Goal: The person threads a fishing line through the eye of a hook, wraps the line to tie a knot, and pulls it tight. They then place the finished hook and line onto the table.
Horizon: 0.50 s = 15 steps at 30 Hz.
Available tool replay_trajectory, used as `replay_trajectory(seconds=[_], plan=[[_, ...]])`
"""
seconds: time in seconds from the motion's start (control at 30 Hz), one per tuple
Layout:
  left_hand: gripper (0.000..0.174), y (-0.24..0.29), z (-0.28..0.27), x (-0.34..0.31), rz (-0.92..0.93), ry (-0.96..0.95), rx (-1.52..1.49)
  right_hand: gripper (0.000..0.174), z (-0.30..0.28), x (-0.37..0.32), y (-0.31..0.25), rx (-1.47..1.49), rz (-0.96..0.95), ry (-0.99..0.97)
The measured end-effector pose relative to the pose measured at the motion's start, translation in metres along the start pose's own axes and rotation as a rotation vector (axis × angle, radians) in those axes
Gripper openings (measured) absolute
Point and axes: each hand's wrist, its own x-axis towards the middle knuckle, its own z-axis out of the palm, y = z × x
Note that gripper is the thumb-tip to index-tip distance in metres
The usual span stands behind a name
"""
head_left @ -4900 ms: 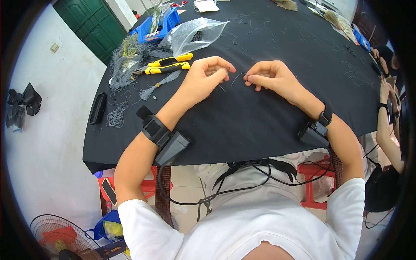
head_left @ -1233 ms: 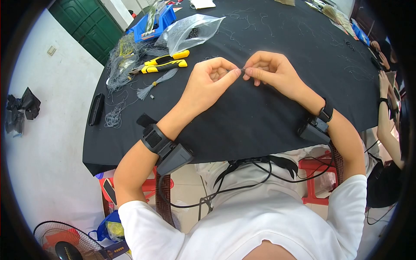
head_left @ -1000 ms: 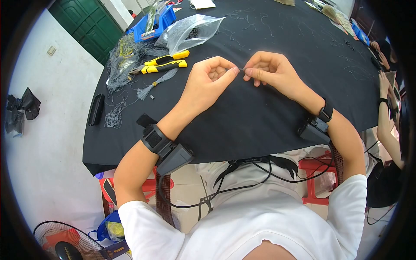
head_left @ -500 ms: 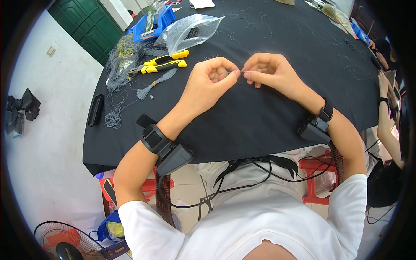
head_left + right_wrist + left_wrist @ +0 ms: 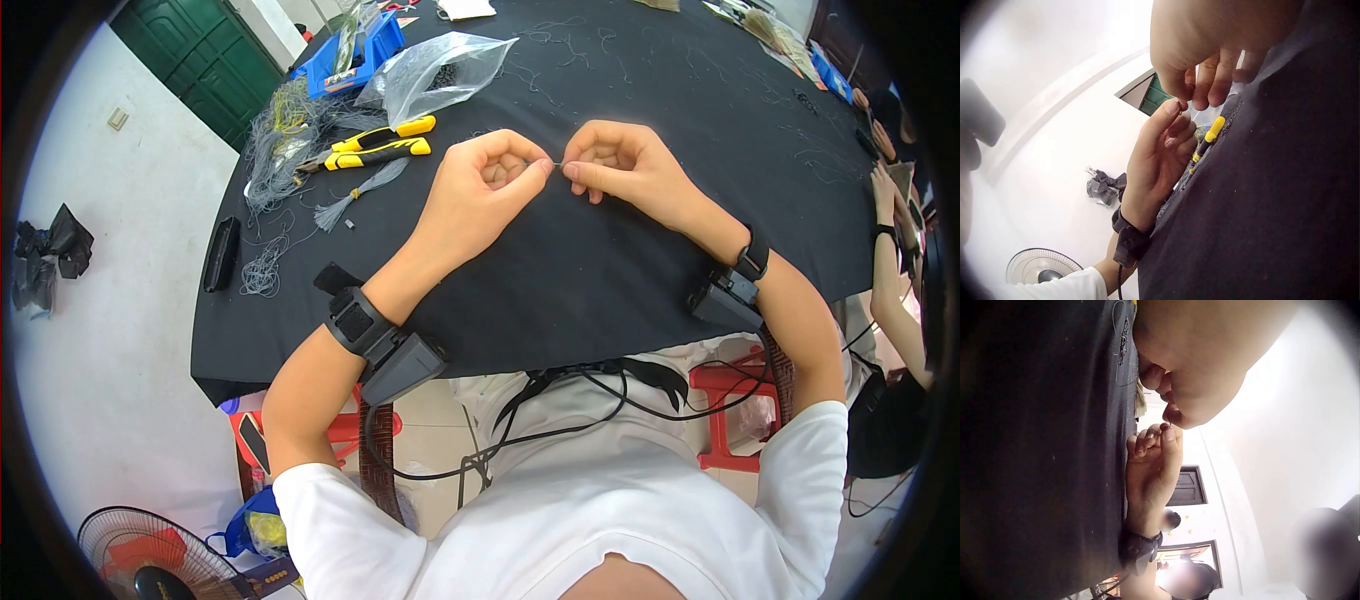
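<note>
My left hand (image 5: pixel 482 190) and right hand (image 5: pixel 632 172) meet tip to tip above the black-covered table. Between thumb and index finger, each hand pinches a thin grey thread (image 5: pixel 559 164), of which just a short bit shows in the gap. The rest of the thread is hidden by the fingers. In the left wrist view, the right hand (image 5: pixel 1155 465) faces the left with its thumb against the index fingertip. From the right wrist, the left hand (image 5: pixel 1161 147) shows its raised thumb close under the right fingertips.
Yellow-black pliers (image 5: pixel 380 150) lie left of the hands, beside a tied bundle of grey strands (image 5: pixel 362 193) and a tangled thread heap (image 5: pixel 285 140). Behind are a clear plastic bag (image 5: pixel 450 75) and a blue bin (image 5: pixel 350 60). A black case (image 5: pixel 222 253) lies at the left edge.
About five seconds ago the hands were farther apart, with a curved thread end showing between them. They have since come together. In the last second the fingertips have shifted only slightly.
</note>
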Motion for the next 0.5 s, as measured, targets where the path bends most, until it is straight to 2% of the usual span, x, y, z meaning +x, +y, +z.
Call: replay_trajectory(seconds=[0.5], plan=[[0.008,-0.0002,0.0004,0.0,0.003,-0.002,0.007,0.017,0.0007,0.0,0.0006,-0.002,0.006,-0.012]])
